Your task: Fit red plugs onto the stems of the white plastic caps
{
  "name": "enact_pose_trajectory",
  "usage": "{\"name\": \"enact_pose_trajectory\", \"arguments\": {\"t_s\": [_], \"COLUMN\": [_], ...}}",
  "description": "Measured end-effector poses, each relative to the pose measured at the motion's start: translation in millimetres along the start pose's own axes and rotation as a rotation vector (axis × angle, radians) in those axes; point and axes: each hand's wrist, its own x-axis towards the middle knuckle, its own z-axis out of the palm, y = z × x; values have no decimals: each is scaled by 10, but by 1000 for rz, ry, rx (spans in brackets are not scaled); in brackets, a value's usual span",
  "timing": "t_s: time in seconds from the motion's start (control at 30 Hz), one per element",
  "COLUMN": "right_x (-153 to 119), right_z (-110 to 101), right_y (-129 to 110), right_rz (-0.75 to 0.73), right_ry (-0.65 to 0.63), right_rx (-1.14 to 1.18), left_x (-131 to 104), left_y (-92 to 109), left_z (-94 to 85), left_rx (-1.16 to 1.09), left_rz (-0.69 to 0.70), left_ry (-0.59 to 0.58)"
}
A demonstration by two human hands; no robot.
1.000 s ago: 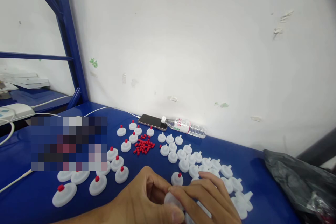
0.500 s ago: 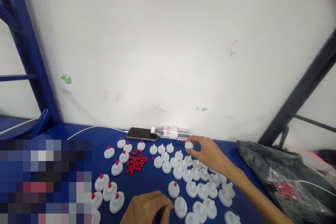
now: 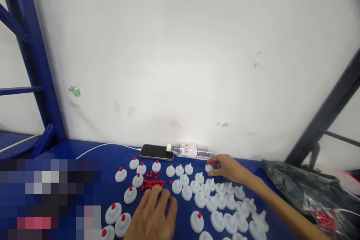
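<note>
Right hand (image 3: 229, 168) pinches a red-capped white spouted disc (image 3: 208, 168) just beside the plastic bottle (image 3: 189, 150), behind the uncapped white discs (image 3: 200, 199). Left hand (image 3: 153, 213) reaches the small red caps (image 3: 153, 183) on the blue table (image 3: 183, 217); fingertips unclear, can't tell if it grips one.

The left hand (image 3: 153, 215), cut off by the lower edge, hides part of a heap of small red cylindrical plastic caps (image 3: 155, 182); its grip is indeterminable. The right hand (image 3: 225, 167) partly covers a round white red-capped plastic disc (image 3: 208, 168). Left of the left hand, a pixelated patch (image 3: 50, 202) obscures all detail.
</note>
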Motion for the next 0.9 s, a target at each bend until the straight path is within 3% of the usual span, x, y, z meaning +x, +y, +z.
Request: {"name": "enact_pose_trajectory", "arguments": {"t_s": [0.07,0.13,0.2,0.27,0.37,0.5,0.53,0.63,0.73,0.8,0.9], "right_x": [-49,-157,-347,-614,-1057,-1425,-1453,-1417,-1342,-1341,-1412], "right_z": [-85,-203,-314,-366,-265,143,253,497,568,558,547], "right_y": [-6,-90,-264,-513,-945,-1343,-1382,-1397,-1357,-1335,-1351], "right_rz": [18,42,62,52,-18,-65,-101,-110,-94,-126,-146], "right_ry": [11,77,184,236,261,269,288,107,36,90,270], "right_rx": [-31,-83,-139,-146,-100,-94,-108,-157,-161,-118,25], "left_x": [88,189,283,356,416,443,446,453,453,444,419], "left_y": [-101,-217,-340,-458,-592,-660,-661,-649,-638,-642,-656], "left_z": [-46,-111,-187,-254,-317,-350,-353,-350,-317,-279,-218], "left_rx": [2,-14,-26,-28,-28,-42,-47,-53,-55,-62,-67], "left_rz": [-76,-159,-201,-187,-162,-165,-170,-193,-205,-209,-216], "left_ry": [-123,-339,-527,-613,-637,-675,-685,-713,-740,-751,-751]}}
